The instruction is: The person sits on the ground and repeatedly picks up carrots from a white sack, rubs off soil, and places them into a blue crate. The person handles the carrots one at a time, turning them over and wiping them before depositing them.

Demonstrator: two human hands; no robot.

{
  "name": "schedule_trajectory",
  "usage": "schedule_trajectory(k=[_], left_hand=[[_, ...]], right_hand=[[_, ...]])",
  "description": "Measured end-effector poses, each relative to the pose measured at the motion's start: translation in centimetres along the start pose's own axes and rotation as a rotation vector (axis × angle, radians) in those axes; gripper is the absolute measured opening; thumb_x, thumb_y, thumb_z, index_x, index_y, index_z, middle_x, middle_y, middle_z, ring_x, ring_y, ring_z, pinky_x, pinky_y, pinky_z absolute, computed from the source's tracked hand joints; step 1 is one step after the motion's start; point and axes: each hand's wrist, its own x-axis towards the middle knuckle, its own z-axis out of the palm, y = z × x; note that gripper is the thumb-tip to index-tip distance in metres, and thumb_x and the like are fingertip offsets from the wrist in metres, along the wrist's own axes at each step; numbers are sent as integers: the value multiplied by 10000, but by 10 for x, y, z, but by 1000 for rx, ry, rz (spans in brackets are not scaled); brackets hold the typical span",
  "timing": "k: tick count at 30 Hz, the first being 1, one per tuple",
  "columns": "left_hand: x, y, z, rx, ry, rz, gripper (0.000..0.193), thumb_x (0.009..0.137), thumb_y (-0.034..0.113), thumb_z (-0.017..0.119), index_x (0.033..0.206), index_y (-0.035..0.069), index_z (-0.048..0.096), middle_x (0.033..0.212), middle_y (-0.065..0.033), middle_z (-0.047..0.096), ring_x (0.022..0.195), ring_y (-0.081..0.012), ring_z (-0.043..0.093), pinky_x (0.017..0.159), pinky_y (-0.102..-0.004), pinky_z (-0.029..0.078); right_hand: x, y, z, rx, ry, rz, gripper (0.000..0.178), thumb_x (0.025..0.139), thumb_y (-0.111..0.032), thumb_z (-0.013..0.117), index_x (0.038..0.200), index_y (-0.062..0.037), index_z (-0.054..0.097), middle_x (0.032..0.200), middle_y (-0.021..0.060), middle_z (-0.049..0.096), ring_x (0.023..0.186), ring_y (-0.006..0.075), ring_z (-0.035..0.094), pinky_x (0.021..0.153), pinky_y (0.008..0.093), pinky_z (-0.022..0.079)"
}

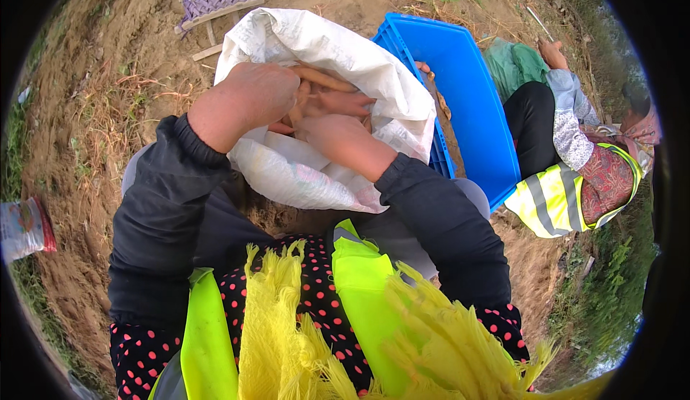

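Right hand (341, 141) reaching over near edge of white sack (287, 177), left hand (255, 92) over left edge; fingers bending inward, grip hidden, cannot tell. Orange-brown roots (323, 78) lying inside sack. Blue crate (471, 91) standing by right edge. Co-worker (568, 195) sitting beyond crate.
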Motion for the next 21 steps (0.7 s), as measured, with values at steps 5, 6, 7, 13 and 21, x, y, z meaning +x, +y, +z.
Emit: schedule_trajectory(k=[5,6,7,13,21], left_hand=[[-6,0,-9,-59,-46,-29,174,873,194,588,912,68,701,892,-161,698,905,-385,654,777,-485,513],[-6,0,-10,-57,-50,-37,178,875,196,587,920,69,704,898,-159,699,913,-384,654,783,-484,512],[-7,-1,-12,-69,-46,-43,182,878,197,586,927,70,706,903,-158,700,920,-383,653,789,-483,512],[-4,-1,-13,-14,-125,-89,189,879,196,585,948,72,710,916,-161,704,920,-385,657,800,-484,512],[-7,-6,-14,-36,-25,-47,209,884,212,594,1004,90,714,958,-166,705,949,-378,656,825,-475,511]], right_hand=[[15,-11,19,43,-257,117,325,885,-75,512,1158,-52,687,1040,202,711,977,387,683,812,485,525],[15,-12,19,58,-307,149,330,887,-69,502,1157,-55,691,1064,204,709,1007,392,677,834,485,523],[15,-12,20,56,-297,150,330,888,-70,499,1155,-60,694,1065,206,709,1020,392,673,847,484,521],[10,3,39,160,-263,51,315,890,-87,494,1112,-61,716,1050,209,710,1030,384,669,863,492,516],[8,-4,31,127,-143,199,335,892,-124,540,1196,-56,665,1031,209,710,985,369,680,813,500,522]])
